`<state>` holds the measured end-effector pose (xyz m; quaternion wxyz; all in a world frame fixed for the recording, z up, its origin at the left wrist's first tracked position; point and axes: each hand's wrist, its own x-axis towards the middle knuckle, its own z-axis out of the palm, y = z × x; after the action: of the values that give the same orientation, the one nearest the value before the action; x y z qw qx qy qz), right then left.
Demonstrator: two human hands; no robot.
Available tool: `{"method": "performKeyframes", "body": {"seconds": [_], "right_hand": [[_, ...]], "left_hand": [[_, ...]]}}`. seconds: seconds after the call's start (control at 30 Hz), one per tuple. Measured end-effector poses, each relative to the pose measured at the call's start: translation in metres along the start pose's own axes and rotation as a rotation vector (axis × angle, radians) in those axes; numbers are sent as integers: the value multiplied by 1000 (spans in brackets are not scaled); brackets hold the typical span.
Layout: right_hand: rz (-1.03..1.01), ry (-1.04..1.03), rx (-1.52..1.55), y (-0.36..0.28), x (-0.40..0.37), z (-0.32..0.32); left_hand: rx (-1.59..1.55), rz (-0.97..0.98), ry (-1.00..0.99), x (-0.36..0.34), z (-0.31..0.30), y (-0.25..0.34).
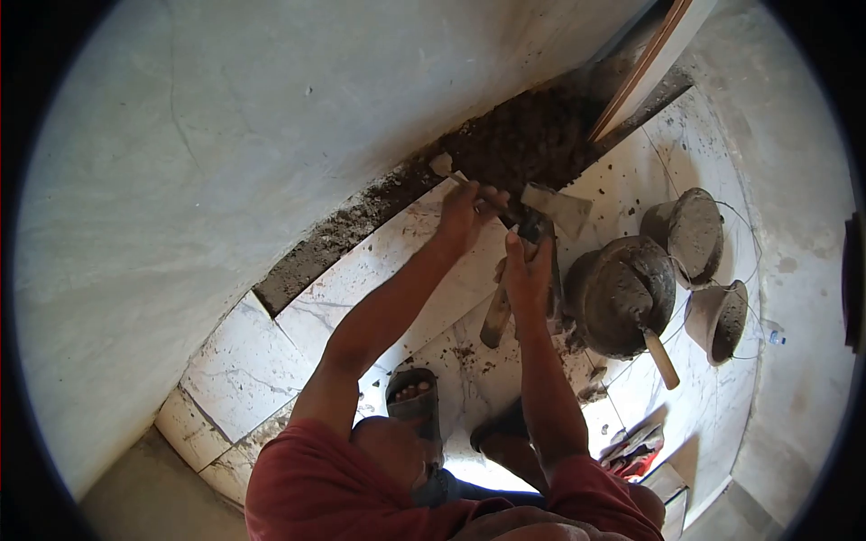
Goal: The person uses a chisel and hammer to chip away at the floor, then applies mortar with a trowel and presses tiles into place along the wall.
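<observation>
My left hand is closed around a thin, dark, bar-like tool, whose far end lies near a pale lump at the trench edge. Close beside it, my right hand has its thumb up and fingers curled at a dark object; its kind is hard to make out. A pale, flat, tile-like piece shows just beyond that hand. Under my hands, a wooden handle lies on the marble-patterned tile floor.
A strip of dark soil or mortar runs along the wall. To the right stand a black bucket with a wooden-handled tool in it and two mortar-crusted buckets. A door frame rises at the back.
</observation>
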<state>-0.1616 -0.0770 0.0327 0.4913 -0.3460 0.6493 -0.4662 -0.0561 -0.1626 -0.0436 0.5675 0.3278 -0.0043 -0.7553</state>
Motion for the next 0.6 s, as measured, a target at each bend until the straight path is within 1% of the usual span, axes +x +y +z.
{"method": "performKeyframes", "body": {"seconds": [0.03,0.07,0.1,0.13,0.17,0.2,0.23,0.3,0.33,0.4,0.43,0.5,0.57,0.6], "right_hand": [[-2,-1,1,2,-6,-2],[-20,85,-15,2,-11,-4],[-38,171,-31,2,-15,-7],[-42,177,-29,4,-18,-12],[3,170,12,5,-21,-17],[52,161,52,6,-25,-20],[51,164,55,6,-28,-22],[129,52,135,0,-37,-22],[131,54,138,3,-41,-21],[-36,19,-78,9,-49,-19],[-37,20,-77,11,-53,-18],[128,-63,-53,15,-62,-16],[139,-44,-8,19,-69,-18],[150,-22,37,19,-72,-19]], "left_hand": [[74,-37,-7,-11,-2,-4],[147,-72,-16,-19,-3,-6],[147,-70,-21,-24,-10,-6],[324,-111,-70,-28,-19,-4],[502,-153,-118,-36,-20,-1],[504,-157,-120,-44,-20,-4],[570,-160,-154,-52,-19,-6],[640,-169,-186,-72,-7,-6],[650,-182,-212,-81,0,-6],[662,-193,-242,-83,3,-15],[701,-160,-236,-79,-3,-23],[741,-123,-230,-77,-4,-23],[1004,-90,-384,-69,-7,-10],[1252,101,-266,-62,-6,-1]]}}
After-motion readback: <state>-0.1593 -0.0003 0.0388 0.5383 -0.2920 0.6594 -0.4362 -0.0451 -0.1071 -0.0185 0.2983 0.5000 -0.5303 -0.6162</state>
